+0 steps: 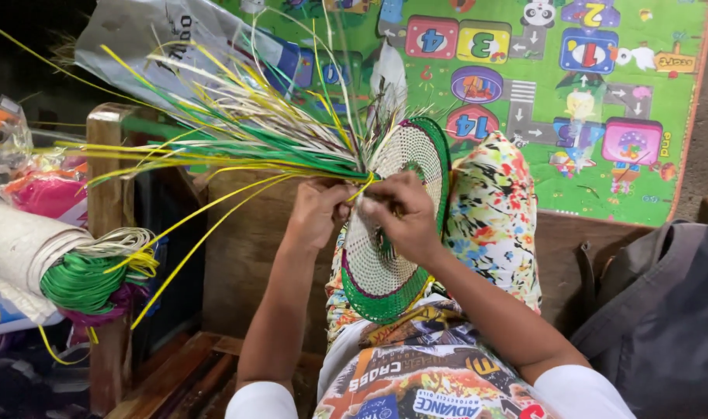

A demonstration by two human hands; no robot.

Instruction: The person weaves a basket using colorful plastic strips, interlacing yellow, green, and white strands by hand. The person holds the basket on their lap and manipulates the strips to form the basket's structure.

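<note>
**Weaving at the rim of the round mat**

Pinching one yellow strip (361, 186), your right hand (400, 213) is closing its fingers on it at the woven mat (385, 256) on your knee. Your left hand (316, 211) is gripping beside it. Loose strips (237, 128) are fanning up-left, away from both hands.

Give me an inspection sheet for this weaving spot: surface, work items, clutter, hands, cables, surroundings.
Surface: woven piece rests on the person's lap, over the floral-print knee; wooden bench beyond.
Work items: oval woven disc, pale with green and purple rim; loose yellow, green and white strips fan out from its top.
Clutter: coiled green strips, white roll, plastic bags at left.
Hands: left hand and right hand both pinch strips at the disc's edge.
Cables: nothing seen.
Surroundings: colourful play mat; grey bag at right.
</note>
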